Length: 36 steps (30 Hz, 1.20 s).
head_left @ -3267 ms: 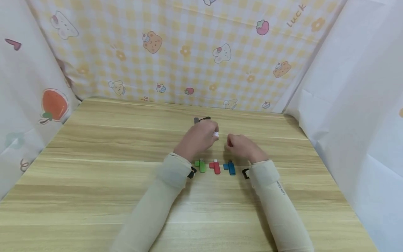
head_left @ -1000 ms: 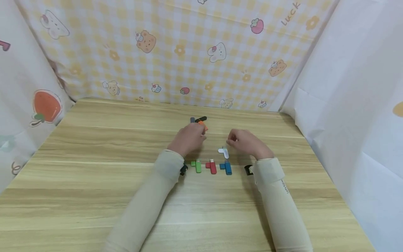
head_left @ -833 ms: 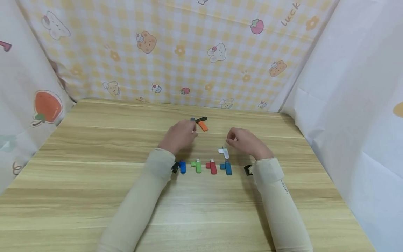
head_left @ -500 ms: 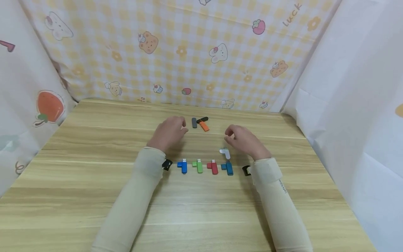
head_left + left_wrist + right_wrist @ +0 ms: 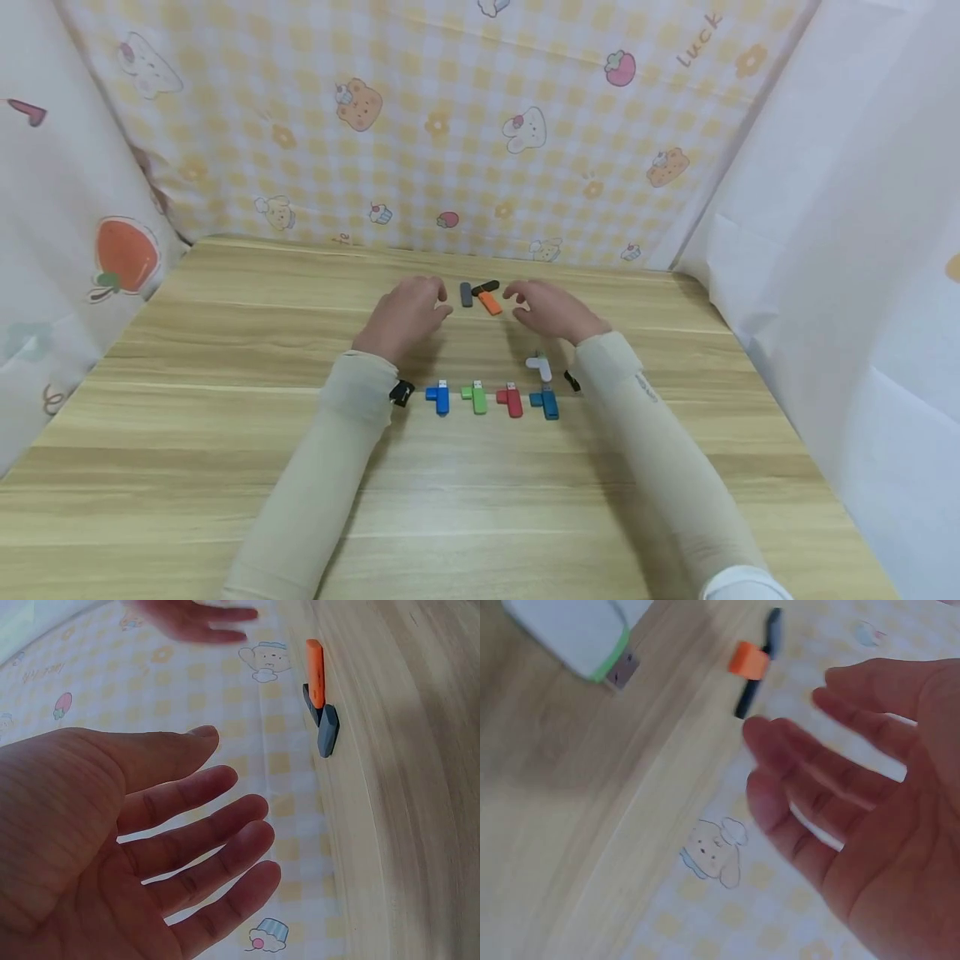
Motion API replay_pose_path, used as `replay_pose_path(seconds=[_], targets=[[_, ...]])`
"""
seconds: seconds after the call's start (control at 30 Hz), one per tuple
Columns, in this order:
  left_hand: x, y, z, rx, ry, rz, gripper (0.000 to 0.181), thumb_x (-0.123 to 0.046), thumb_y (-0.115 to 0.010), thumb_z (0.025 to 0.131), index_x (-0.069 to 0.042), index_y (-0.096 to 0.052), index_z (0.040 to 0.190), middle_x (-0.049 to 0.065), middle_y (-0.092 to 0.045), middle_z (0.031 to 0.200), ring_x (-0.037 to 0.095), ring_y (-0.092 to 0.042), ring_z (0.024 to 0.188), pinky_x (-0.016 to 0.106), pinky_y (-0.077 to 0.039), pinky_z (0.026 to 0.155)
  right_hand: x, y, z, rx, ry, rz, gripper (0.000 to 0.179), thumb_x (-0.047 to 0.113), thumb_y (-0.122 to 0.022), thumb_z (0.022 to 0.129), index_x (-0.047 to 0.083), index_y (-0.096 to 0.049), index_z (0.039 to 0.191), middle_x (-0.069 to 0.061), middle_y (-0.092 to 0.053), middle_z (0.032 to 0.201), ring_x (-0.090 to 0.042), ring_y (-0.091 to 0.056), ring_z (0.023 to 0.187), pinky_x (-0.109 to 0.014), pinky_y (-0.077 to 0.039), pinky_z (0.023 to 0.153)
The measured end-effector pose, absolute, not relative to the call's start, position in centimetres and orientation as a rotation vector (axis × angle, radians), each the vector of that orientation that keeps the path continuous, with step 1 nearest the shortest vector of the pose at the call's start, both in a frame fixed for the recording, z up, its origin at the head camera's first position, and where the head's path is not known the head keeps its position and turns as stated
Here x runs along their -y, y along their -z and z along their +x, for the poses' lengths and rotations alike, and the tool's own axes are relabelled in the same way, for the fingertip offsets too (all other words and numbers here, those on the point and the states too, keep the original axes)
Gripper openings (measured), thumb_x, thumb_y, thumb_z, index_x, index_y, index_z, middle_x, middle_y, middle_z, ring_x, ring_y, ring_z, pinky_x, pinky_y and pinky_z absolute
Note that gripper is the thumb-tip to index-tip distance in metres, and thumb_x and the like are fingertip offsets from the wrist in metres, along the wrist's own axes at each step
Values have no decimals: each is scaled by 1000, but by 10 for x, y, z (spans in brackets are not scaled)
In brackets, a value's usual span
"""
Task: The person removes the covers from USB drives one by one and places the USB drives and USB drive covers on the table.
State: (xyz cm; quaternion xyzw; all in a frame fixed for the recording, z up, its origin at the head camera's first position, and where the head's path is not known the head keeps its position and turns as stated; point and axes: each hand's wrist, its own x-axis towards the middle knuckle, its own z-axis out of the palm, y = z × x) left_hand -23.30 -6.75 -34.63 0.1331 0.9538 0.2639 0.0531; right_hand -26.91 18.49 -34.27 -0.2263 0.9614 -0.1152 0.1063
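My left hand (image 5: 405, 317) hovers just left of a small pile, fingers loosely spread and holding nothing. The pile is a grey flash drive (image 5: 467, 294), a black one partly under an orange flash drive (image 5: 490, 302). On the pile's right side is my right hand (image 5: 553, 310), also empty, its fingers relaxed in the right wrist view. Nearer me lies a white flash drive (image 5: 543, 367), swivelled open, its metal plug showing in the right wrist view. Below it runs a row of opened drives: blue (image 5: 442, 398), green (image 5: 479, 398), red (image 5: 513, 401) and darker blue (image 5: 551, 403).
All of this lies on a wood-grain table (image 5: 465, 508). A yellow checked cloth (image 5: 420, 167) with cartoon prints hangs along the back edge, and white cloth (image 5: 840, 250) lines the right side. Black wrist cameras sit below both sleeves, close to the row's ends.
The white item my left hand held earlier is now the drive on the table. My left hand drew left, uncovering the blue drive. My right hand then moved up and left toward the pile.
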Motion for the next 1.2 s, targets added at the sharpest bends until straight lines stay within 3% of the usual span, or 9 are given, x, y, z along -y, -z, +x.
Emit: replay_pose_path(seconds=[0.4, 0.77, 1.2], targets=[[57, 348, -232, -2897, -779, 441, 31, -21, -62, 110, -1, -68, 133, 17, -70, 134, 31, -67, 112, 47, -59, 103, -169, 360, -305, -2711, 205, -752, 53, -3, -47, 107, 17, -60, 154, -20, -62, 149, -36, -60, 133, -52, -49, 119], [58, 348, -230, -2899, -767, 430, 31, -22, -62, 111, -1, -67, 133, 18, -69, 134, 30, -66, 111, 47, -58, 102, -161, 367, -310, -2698, 110, -774, 43, 7, -58, 111, 17, -63, 152, -21, -62, 135, -33, -58, 114, -49, -52, 113], [61, 347, -229, -2889, -776, 411, 31, -23, -61, 111, -2, -68, 133, 17, -69, 134, 31, -64, 114, 48, -57, 105, -163, 380, -313, -2829, 181, -705, 24, 5, -64, 108, 5, -74, 130, -14, -74, 131, -30, -67, 121, -43, -54, 114]])
